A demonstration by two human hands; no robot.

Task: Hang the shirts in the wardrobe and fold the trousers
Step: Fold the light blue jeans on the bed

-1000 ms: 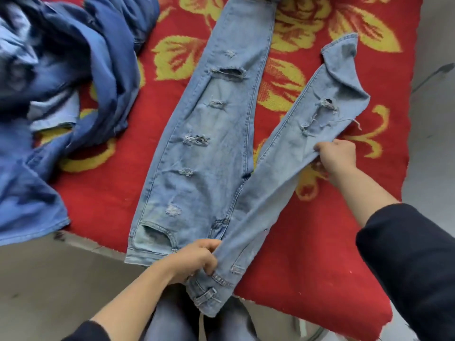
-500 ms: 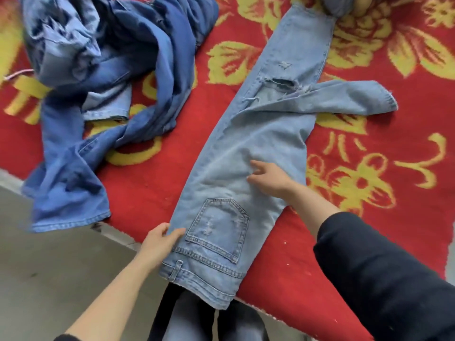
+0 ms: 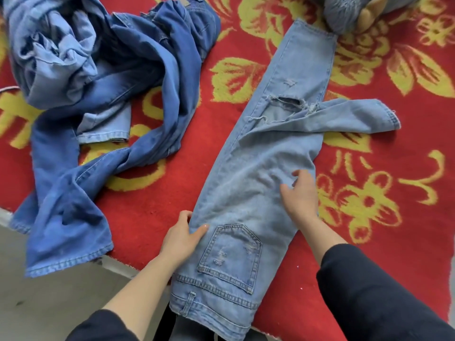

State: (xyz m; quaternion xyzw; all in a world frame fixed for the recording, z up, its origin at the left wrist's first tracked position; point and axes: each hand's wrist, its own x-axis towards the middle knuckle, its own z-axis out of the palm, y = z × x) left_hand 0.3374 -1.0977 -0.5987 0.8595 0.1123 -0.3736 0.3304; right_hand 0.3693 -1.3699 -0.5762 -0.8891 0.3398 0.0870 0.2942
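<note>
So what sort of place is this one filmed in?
Probably a home bedroom: a red flowered blanket spread as if over a bed, light-blue jeans and a heap of denim clothes lying on it, and what seems to be a soft toy.

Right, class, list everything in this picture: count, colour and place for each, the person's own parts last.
ripped jeans: one pair, light blue, folded lengthwise mid-blanket
denim heap: count unclear, mid to dark blue, upper left on blanket
blanket: one, red with yellow flowers, under the clothes
fuzzy thing: one, grey, top right, cut off
floor: grey, lower left
left hand: one, holds the jeans' left edge
right hand: one, flat on the jeans' right side
</note>
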